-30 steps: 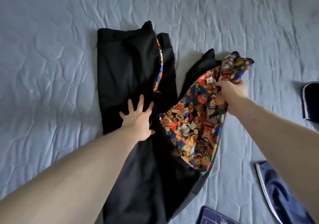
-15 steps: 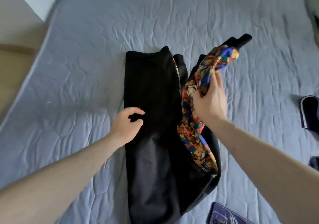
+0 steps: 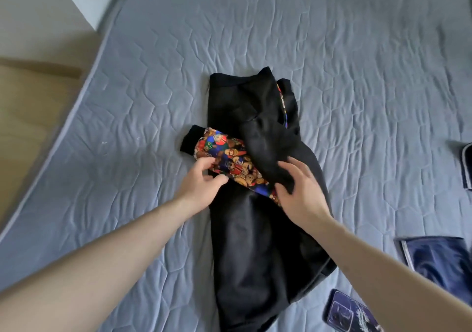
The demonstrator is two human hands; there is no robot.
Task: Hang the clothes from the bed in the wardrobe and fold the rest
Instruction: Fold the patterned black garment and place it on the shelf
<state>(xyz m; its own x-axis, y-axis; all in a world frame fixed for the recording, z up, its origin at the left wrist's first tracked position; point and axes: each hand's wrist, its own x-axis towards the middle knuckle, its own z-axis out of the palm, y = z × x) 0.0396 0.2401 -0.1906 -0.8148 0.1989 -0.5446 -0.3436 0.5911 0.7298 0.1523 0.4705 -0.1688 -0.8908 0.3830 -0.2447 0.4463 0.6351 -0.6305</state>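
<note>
head | left hand [image 3: 204, 178] touches sleeve [image 3: 224, 156] | right hand [image 3: 301, 191] on jacket [image 3: 255, 229]

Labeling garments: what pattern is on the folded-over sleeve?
Multicolour teddy-bear print with a black cuff, on the sleeve; head view.

Printed sleeve [image 3: 231, 161] now folded leftward across black jacket [image 3: 258, 229]; right hand [image 3: 300, 191] released it, left hand [image 3: 201, 181] touching sleeve.
</note>
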